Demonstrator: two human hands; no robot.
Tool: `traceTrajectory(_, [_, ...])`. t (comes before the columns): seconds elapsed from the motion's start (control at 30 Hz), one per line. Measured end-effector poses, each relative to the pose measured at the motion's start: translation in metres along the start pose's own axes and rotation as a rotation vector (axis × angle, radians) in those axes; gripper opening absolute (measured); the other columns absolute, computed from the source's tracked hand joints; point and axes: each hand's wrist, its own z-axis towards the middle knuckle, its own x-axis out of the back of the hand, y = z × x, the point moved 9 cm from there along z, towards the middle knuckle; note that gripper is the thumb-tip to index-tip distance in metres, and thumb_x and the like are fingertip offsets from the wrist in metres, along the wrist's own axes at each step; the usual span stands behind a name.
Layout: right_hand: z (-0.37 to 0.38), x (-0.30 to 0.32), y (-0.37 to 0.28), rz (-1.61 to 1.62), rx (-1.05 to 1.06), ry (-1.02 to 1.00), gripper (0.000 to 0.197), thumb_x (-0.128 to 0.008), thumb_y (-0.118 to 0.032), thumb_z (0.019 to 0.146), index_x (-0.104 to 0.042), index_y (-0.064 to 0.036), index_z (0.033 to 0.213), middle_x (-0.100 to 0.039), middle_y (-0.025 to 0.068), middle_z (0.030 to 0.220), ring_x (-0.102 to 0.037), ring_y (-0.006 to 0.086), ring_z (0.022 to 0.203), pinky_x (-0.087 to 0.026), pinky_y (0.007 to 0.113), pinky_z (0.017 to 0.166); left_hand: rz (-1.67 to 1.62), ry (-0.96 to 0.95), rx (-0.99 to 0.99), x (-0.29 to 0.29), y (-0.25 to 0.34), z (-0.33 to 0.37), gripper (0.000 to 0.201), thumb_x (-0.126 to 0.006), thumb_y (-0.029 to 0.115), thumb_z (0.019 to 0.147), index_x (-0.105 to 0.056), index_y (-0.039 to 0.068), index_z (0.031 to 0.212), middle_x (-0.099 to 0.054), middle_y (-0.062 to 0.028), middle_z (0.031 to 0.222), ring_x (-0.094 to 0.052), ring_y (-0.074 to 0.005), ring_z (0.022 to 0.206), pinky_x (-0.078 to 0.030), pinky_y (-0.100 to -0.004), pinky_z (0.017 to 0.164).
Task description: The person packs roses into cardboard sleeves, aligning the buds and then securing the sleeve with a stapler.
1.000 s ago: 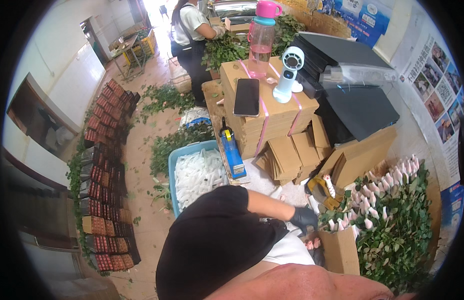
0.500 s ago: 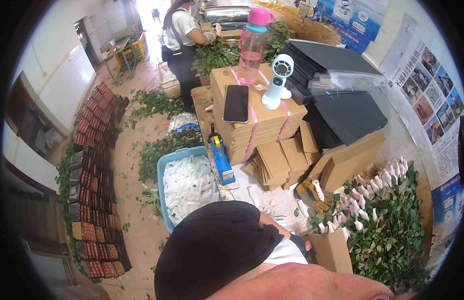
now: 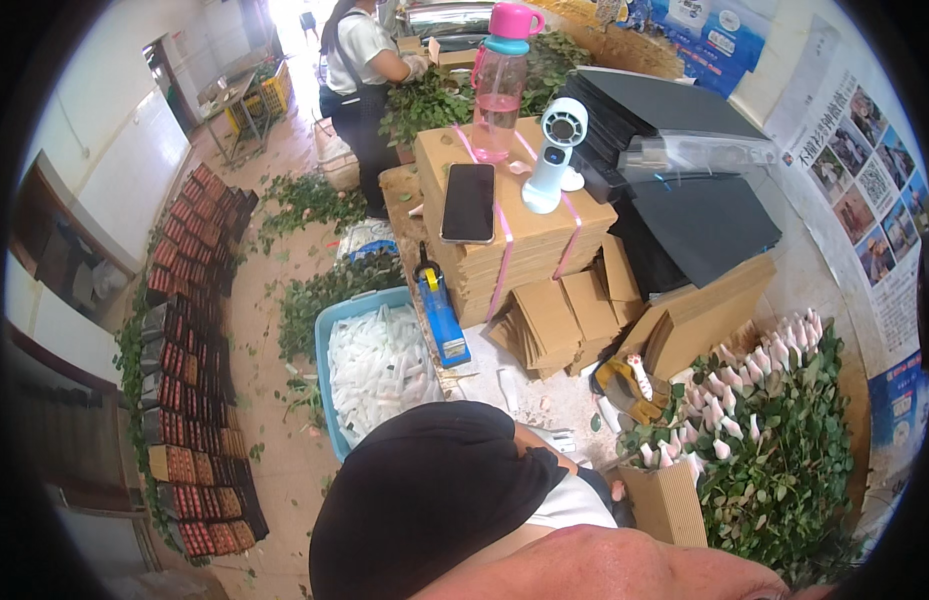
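Left gloved hand [image 3: 594, 484] has drawn back, mostly hidden, lower centre | grip: cannot tell | nearest: cardboard box [image 3: 666, 502] | pale-pink buds [image 3: 722, 450], lower right

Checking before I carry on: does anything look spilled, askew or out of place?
Yes: green foliage lies strewn on the floor beside the blue bin, untidy rather than gathered. On the white worktop, the cardboard pieces lean at uneven angles. I see nothing plainly damaged.
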Motion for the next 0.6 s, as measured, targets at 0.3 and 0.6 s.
traceTrajectory(0.3, [-0.002, -0.002, -0.001, -0.001, 0.005, -0.013, 0.050, -0.052, -0.024, 0.094, -0.046, -0.0120, 0.142, -0.045, 0.0129, 0.143, -0.043, 0.0330, 0.134, -0.033, 0.045, 0.114, 0.003, 0.020, 0.020, -0.003, 0.000, 0.010, 0.035, -0.070, 0.033, 0.083, -0.072, 0.008, 0.106, -0.070, -0.0151, 0.100, -0.064, -0.0331, 0.096, -0.049, -0.0426, 0.086])
traceTrajectory(0.6, [-0.018, -0.008, -0.004, 0.008, 0.012, -0.012, 0.052, -0.053, -0.025, 0.093, -0.046, -0.0121, 0.143, -0.044, 0.0133, 0.145, -0.041, 0.0336, 0.136, -0.032, 0.045, 0.115, -0.008, 0.036, 0.027, -0.004, 0.001, 0.004, 0.035, -0.070, 0.035, 0.083, -0.073, 0.008, 0.106, -0.070, -0.0151, 0.099, -0.064, -0.0337, 0.096, -0.048, -0.0436, 0.087])
